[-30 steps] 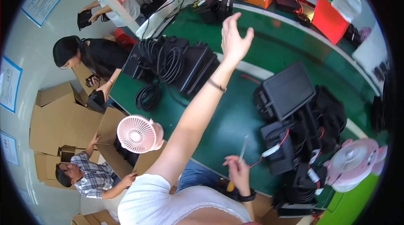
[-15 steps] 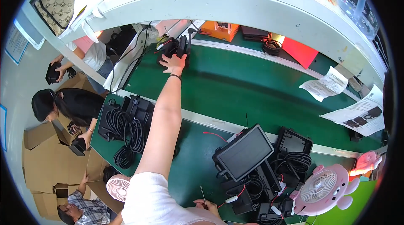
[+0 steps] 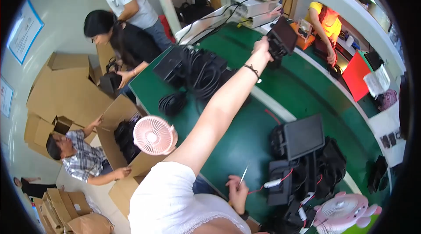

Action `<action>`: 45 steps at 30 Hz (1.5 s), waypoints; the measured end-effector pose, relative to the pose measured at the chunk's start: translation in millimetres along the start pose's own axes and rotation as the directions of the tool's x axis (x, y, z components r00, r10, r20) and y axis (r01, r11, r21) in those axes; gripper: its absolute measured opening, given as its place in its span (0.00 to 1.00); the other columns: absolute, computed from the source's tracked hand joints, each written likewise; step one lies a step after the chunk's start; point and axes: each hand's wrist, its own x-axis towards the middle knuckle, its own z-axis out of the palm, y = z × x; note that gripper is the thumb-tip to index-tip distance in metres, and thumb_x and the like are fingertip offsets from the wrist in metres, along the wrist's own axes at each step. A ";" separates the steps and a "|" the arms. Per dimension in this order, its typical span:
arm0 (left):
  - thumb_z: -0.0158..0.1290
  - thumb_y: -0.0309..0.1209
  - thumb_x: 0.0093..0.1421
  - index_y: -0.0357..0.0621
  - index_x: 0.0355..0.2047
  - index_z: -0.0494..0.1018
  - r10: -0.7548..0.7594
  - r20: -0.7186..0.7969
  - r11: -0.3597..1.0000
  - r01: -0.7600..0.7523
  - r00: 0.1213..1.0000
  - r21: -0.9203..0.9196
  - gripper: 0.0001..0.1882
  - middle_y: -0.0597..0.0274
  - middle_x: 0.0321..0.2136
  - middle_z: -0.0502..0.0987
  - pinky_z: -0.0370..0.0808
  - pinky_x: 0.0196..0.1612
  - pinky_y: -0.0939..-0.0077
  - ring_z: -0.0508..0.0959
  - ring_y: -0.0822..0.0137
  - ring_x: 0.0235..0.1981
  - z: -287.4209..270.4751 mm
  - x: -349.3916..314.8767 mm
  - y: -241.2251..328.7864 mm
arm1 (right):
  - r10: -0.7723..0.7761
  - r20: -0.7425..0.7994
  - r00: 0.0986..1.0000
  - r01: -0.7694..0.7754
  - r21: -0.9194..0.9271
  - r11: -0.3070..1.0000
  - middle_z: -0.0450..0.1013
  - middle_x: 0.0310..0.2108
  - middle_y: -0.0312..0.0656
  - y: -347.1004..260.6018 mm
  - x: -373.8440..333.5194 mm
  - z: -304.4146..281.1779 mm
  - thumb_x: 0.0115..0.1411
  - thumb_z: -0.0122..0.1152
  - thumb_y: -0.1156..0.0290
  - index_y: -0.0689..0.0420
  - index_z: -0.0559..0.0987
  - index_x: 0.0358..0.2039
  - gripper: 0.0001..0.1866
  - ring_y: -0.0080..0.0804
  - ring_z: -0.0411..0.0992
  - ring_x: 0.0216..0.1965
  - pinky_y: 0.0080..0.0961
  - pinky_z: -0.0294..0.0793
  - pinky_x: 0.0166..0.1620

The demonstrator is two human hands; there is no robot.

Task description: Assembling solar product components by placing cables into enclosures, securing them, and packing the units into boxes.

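Observation:
My left arm stretches far forward across the bench. My left hand (image 3: 262, 46) is closed round the side of a black screen unit (image 3: 284, 37), which is tilted up above the green surface. Near the bench's front edge, my right hand (image 3: 238, 193) grips a thin pale pointed tool (image 3: 243, 174), its tip upward; its exact kind is too small to tell. Right of that hand stands another black screen unit (image 3: 304, 136) on black cases, with red wires and white connectors (image 3: 272, 183) hanging in front.
Coiled black cables (image 3: 202, 74) and black boxes pile up at the bench's left. A small pink fan (image 3: 155, 135) stands at the near left, a pink animal-shaped fan (image 3: 342, 212) at the near right. Co-workers handle black units beside cardboard boxes (image 3: 66, 83); a person in yellow (image 3: 326, 21) works across.
My left hand has gone from resting on black items at the back to holding a screen unit raised and tilted. The view has swung left. My right hand still holds the thin tool.

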 end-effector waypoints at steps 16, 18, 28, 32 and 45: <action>0.45 0.45 0.69 0.49 0.50 0.69 0.088 0.419 0.972 0.014 0.904 -0.234 0.18 0.68 0.46 0.74 0.72 0.48 0.54 0.73 0.72 0.48 -207.3 -487.1 -64.8 | -0.467 -0.328 0.821 0.497 0.007 0.868 0.64 0.26 0.30 -70.4 -54.0 37.1 0.67 0.48 0.76 0.56 0.53 0.67 0.30 0.10 0.52 0.16 0.08 0.49 0.15; 0.46 0.45 0.69 0.48 0.52 0.69 0.052 0.411 0.983 0.025 0.910 -0.181 0.18 0.70 0.46 0.73 0.72 0.50 0.59 0.71 0.75 0.50 -241.7 -507.8 -86.2 | -0.411 -0.398 0.820 0.464 0.043 0.885 0.53 0.66 0.39 -57.1 -60.9 47.6 0.59 0.55 0.84 0.58 0.51 0.68 0.38 0.17 0.63 0.29 0.08 0.66 0.23; 0.53 0.32 0.65 0.57 0.60 0.64 0.175 0.615 0.721 -0.526 0.769 0.452 0.24 0.45 0.63 0.42 0.62 0.62 0.63 0.51 0.47 0.63 -340.7 -519.7 -154.6 | -0.344 -0.486 0.804 0.347 -0.086 0.934 0.67 0.31 0.34 10.1 -81.1 46.7 0.62 0.51 0.81 0.50 0.55 0.68 0.35 0.13 0.56 0.16 0.10 0.53 0.19; 0.51 0.28 0.65 0.50 0.60 0.62 -0.042 0.740 0.669 -0.531 0.672 0.520 0.23 0.52 0.51 0.66 0.72 0.52 0.67 0.71 0.63 0.53 -346.0 -513.4 -110.7 | -0.335 -0.568 0.752 0.395 -0.018 0.919 0.64 0.23 0.32 17.3 -73.0 1.0 0.66 0.55 0.54 0.50 0.58 0.65 0.32 0.14 0.55 0.12 0.11 0.51 0.15; 0.60 0.31 0.55 0.43 0.57 0.66 0.459 0.767 0.224 -0.894 0.448 0.388 0.29 0.46 0.63 0.55 0.61 0.62 0.59 0.60 0.47 0.63 -282.4 -394.7 -155.1 | -0.229 -0.530 0.816 0.410 0.251 0.877 0.73 0.44 0.40 -31.0 -29.1 -23.1 0.68 0.47 0.62 0.53 0.62 0.64 0.25 0.13 0.58 0.13 0.09 0.57 0.16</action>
